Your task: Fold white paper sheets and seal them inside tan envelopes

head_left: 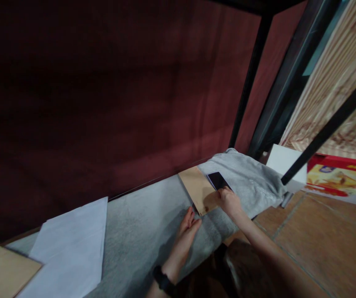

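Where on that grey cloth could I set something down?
The grey cloth is barest between the white paper and the left hand. A smaller, rumpled bare patch lies right of the phone. It's crowded around the right hand, phone and neighbouring tan board.

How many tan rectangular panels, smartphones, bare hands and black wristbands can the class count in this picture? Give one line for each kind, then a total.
Tan rectangular panels: 2
Smartphone: 1
Bare hands, left hand and right hand: 2
Black wristband: 1
Total: 6
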A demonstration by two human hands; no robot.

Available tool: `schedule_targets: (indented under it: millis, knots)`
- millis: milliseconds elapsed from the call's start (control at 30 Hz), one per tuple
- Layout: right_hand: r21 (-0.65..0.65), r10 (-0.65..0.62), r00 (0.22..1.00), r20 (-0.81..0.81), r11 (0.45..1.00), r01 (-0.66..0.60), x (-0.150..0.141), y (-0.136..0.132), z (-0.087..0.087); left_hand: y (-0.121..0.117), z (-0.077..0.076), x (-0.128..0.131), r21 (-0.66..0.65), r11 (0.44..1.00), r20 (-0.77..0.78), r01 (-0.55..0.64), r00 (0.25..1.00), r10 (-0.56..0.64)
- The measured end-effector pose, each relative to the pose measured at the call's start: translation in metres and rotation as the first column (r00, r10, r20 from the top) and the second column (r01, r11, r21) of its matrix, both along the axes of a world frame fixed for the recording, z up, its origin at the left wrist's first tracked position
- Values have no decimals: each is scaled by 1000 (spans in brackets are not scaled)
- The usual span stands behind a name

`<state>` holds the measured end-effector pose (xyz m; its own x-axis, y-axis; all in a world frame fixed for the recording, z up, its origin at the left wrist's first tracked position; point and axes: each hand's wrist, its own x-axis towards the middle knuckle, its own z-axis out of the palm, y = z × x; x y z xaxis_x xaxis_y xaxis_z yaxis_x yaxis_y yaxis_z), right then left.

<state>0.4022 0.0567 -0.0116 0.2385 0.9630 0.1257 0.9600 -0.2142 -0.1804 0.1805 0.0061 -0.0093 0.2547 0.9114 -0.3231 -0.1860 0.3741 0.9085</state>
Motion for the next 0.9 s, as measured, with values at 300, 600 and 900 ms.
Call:
schedule_targets:
  millis: [300, 600, 900]
  knots:
    - [-31, 13, 1000, -5, 999, -13, -3, -5, 3, 1, -7, 5, 56, 993, 3, 104, 995, -104]
    - [-25, 23, 1000, 0, 999, -23, -3, -11, 4, 1, -21, 9, 94, 991, -106, 91, 991, -81]
    - [234, 374, 921, -106, 910, -342, -21, 0, -14, 12, 10, -74, 507, 847, -756, 160, 554, 348]
